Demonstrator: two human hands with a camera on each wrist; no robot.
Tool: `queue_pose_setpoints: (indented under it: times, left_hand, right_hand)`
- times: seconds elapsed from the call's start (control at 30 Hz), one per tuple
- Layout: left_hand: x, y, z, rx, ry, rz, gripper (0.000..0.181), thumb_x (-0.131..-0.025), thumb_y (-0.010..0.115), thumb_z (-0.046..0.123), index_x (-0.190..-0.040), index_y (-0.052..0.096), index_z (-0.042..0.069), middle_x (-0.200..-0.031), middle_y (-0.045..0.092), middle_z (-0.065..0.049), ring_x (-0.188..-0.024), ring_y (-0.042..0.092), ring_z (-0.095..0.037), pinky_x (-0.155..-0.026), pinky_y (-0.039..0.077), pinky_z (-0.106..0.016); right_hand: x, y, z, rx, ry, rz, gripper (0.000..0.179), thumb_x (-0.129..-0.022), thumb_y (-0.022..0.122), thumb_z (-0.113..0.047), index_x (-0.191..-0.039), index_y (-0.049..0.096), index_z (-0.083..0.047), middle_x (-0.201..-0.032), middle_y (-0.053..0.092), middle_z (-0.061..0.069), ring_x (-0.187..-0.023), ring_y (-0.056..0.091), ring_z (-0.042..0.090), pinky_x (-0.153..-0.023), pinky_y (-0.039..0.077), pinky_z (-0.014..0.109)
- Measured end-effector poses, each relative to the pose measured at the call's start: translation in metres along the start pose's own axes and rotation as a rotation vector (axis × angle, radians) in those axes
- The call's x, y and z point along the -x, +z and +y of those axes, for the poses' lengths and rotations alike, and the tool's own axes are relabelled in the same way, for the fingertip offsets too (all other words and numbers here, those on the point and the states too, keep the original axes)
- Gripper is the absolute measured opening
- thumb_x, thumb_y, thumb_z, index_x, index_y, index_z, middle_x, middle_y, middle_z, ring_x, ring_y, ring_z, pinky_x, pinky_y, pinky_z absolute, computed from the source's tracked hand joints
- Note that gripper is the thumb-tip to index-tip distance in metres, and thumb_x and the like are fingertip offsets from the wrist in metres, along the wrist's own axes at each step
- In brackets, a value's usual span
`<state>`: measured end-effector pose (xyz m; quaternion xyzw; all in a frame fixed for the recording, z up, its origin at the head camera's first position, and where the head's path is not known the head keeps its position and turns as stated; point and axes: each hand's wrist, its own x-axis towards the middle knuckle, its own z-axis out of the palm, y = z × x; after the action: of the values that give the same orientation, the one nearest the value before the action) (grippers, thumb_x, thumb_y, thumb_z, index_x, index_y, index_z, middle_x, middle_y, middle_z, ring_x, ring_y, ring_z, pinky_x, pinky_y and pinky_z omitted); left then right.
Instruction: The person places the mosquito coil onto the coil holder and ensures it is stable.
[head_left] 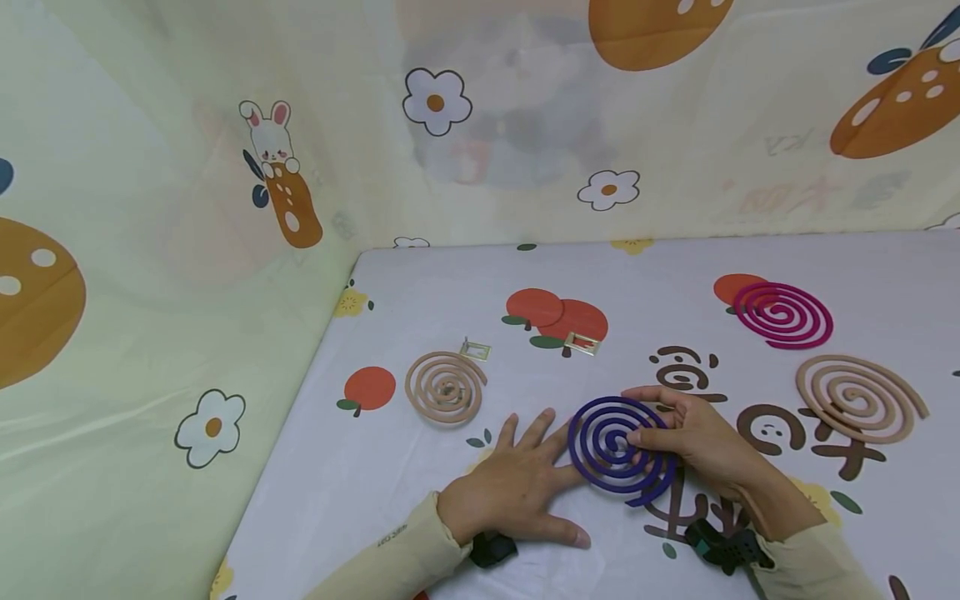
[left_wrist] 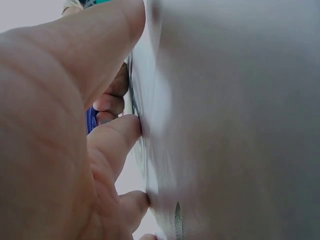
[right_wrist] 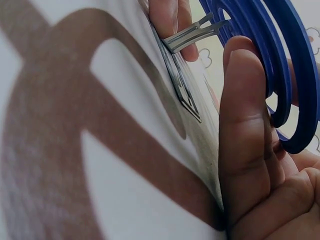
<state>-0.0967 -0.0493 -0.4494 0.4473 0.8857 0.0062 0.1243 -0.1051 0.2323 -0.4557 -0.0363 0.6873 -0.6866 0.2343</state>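
Note:
My right hand (head_left: 701,446) pinches a dark blue mosquito coil (head_left: 617,446), thumb on top near its centre and fingers at the far edge. Tilted in the right wrist view, the coil meets the raised prong of a thin metal coil stand (right_wrist: 192,36) near its middle. Most of that stand is hidden under the coil from above. Palm down with fingers spread, my left hand (head_left: 517,483) rests on the cloth to the left. Its fingertips press by the stand's base, and some of them disappear below the coil in the head view.
A beige coil (head_left: 427,404) with metal at its centre sits at left, beside a metal stand (head_left: 480,352). Another stand (head_left: 583,343) lies on the printed apples. Farther right are a magenta coil (head_left: 782,314) and a second beige coil (head_left: 861,398). Patterned curtains (head_left: 337,167) border the table.

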Motion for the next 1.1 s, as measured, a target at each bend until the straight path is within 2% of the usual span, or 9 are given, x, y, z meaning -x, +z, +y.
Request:
queue_pose_setpoints:
  times: [0.4, 0.83, 1.1]
  left_hand:
    - [-0.0009, 0.0002, -0.0001, 0.008, 0.006, -0.004, 0.090, -0.088, 0.054, 0.083, -0.164, 0.023, 0.047, -0.176, 0.010, -0.001, -0.160, 0.008, -0.039, -0.119, 0.021, -0.071]
    - [-0.0003, 0.0003, -0.0006, 0.028, -0.001, -0.019, 0.090, -0.088, 0.054, 0.084, -0.164, 0.021, 0.047, -0.176, 0.008, -0.001, -0.161, 0.006, -0.038, -0.119, 0.019, -0.071]
    - [0.0001, 0.0003, -0.0002, 0.024, -0.002, -0.017, 0.091, -0.088, 0.054, 0.084, -0.164, 0.021, 0.047, -0.176, 0.008, -0.001, -0.161, 0.007, -0.038, -0.119, 0.019, -0.071]
  right_hand:
    - [0.0007, 0.0005, 0.0013, 0.002, -0.010, -0.014, 0.071, -0.097, 0.073, -0.006, -0.152, 0.031, 0.010, -0.088, 0.077, 0.016, -0.074, 0.077, 0.023, -0.078, 0.063, 0.038]
    - [-0.0003, 0.0000, 0.0009, -0.001, -0.009, -0.022, 0.071, -0.097, 0.073, -0.006, -0.153, 0.031, 0.010, -0.093, 0.077, 0.018, -0.077, 0.077, 0.023, -0.080, 0.063, 0.038]
    - [0.0002, 0.0008, 0.0012, 0.003, -0.015, -0.023, 0.070, -0.097, 0.072, -0.006, -0.152, 0.032, 0.010, -0.087, 0.077, 0.016, -0.074, 0.077, 0.022, -0.079, 0.063, 0.038]
